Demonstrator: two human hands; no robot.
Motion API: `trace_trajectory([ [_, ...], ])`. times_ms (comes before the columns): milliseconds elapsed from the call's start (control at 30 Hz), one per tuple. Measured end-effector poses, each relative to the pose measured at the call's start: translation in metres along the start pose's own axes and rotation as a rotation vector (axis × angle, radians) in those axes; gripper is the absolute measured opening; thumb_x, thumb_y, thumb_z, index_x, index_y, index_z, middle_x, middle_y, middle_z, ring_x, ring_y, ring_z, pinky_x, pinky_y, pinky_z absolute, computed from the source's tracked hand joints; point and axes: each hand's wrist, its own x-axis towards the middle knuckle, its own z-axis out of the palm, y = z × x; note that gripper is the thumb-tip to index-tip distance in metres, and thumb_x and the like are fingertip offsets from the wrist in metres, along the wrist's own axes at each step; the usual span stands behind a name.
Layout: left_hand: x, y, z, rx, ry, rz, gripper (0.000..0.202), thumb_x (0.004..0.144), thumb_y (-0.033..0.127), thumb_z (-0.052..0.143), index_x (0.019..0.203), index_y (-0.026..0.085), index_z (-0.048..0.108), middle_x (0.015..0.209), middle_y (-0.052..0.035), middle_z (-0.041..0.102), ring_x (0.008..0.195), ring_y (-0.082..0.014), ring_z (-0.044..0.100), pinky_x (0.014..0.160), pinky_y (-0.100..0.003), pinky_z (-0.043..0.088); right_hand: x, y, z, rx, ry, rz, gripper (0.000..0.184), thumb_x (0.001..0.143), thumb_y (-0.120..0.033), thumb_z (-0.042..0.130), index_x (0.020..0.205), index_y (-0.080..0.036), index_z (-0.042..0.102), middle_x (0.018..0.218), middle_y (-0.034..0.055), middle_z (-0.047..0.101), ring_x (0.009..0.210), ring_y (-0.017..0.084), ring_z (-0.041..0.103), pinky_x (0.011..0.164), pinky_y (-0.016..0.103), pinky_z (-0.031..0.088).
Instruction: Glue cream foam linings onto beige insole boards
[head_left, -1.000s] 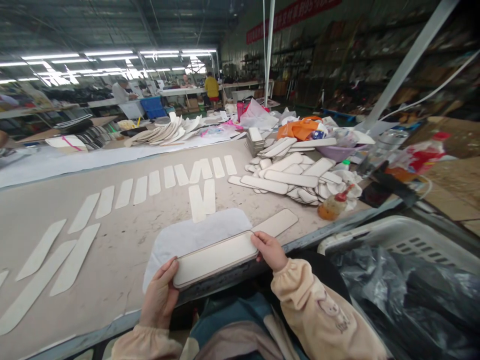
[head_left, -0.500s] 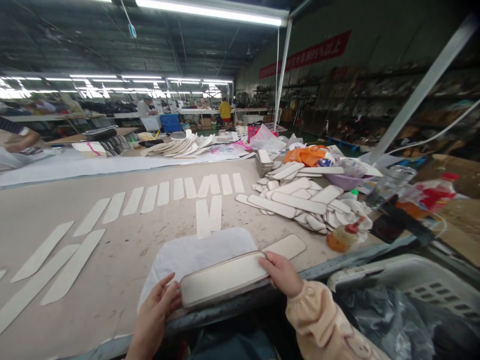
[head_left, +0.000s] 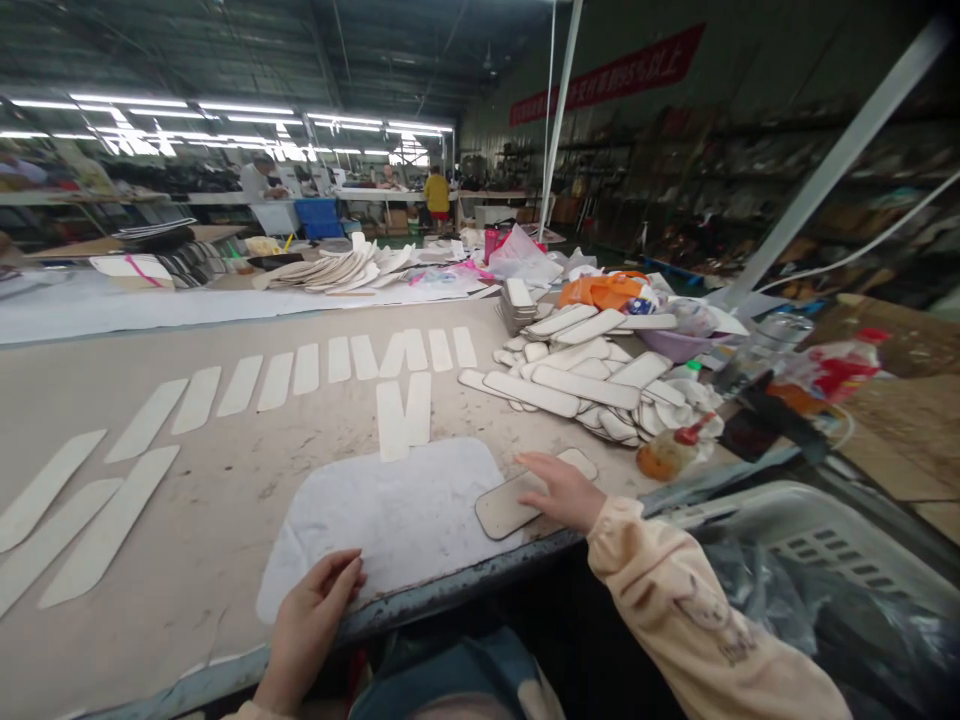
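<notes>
My right hand [head_left: 559, 490] lies flat, fingers stretched, on a short beige strip with rounded ends [head_left: 504, 508] near the table's front edge. This strip partly overlaps a white padded cloth [head_left: 390, 515] spread on the table. At the cloth's near left corner my left hand [head_left: 311, 620] rests with its thumb on the fabric and nothing in it. The long white strip held earlier is out of sight. Two white strips [head_left: 403, 415] lie side by side just beyond the cloth.
A row of white strips [head_left: 300, 370] runs across the table, with longer ones [head_left: 75, 520] at the left. A heap of strips [head_left: 585, 375] and a glue bottle [head_left: 667, 452] sit right. A white basket with black bags [head_left: 810, 560] stands at my right. People work at distant tables.
Both hands have let go of the long white strip, which has left view. My right hand moved onto the short strip on the table; my left hand dropped to the cloth's corner.
</notes>
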Motion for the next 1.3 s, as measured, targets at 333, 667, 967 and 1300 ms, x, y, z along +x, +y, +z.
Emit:
trace_trajectory([
  [333, -0.002, 0.001, 0.004, 0.047, 0.026, 0.038, 0.043, 0.061, 0.054, 0.067, 0.088, 0.02, 0.067, 0.069, -0.0027, 0.069, 0.069, -0.0211, 0.066, 0.064, -0.027, 0.051, 0.01, 0.029, 0.017, -0.266, -0.244, -0.059, 0.074, 0.053, -0.044, 0.08, 0.12, -0.018, 0.058, 0.111, 0.0123, 0.056, 0.104, 0.029, 0.05, 0.091, 0.041, 0.04],
  [667, 0.026, 0.038, 0.002, 0.32, 0.01, 0.492, 0.024, 0.074, 0.044, 0.059, 0.081, 0.024, 0.071, 0.085, -0.0054, 0.067, 0.083, -0.0209, 0.061, 0.078, -0.03, 0.047, 0.036, -0.039, 0.066, -0.217, -0.227, -0.194, 0.018, 0.086, -0.025, 0.054, 0.096, -0.022, 0.069, 0.088, 0.0031, 0.064, 0.086, 0.015, 0.058, 0.08, 0.025, 0.043],
  [967, 0.091, 0.049, 0.054, 0.916, 0.048, 0.663, 0.039, 0.09, 0.034, 0.037, 0.122, 0.021, 0.055, 0.091, -0.0088, 0.057, 0.084, -0.0187, 0.054, 0.077, -0.03, 0.043, 0.106, -0.077, 0.1, -0.452, -0.181, -0.15, 0.022, 0.092, -0.024, 0.046, 0.098, -0.016, 0.066, 0.093, 0.0093, 0.063, 0.088, 0.019, 0.059, 0.077, 0.028, 0.044],
  [1300, 0.092, 0.055, 0.064, 1.037, 0.048, 0.598, 0.044, 0.092, 0.044, 0.025, 0.125, 0.025, 0.047, 0.096, -0.0091, 0.051, 0.083, -0.0205, 0.053, 0.071, -0.032, 0.039, 0.159, -0.089, 0.129, -0.673, -0.288, -0.199, 0.026, 0.087, -0.01, 0.041, 0.096, -0.013, 0.065, 0.096, 0.0139, 0.061, 0.093, 0.023, 0.056, 0.075, 0.032, 0.047],
])
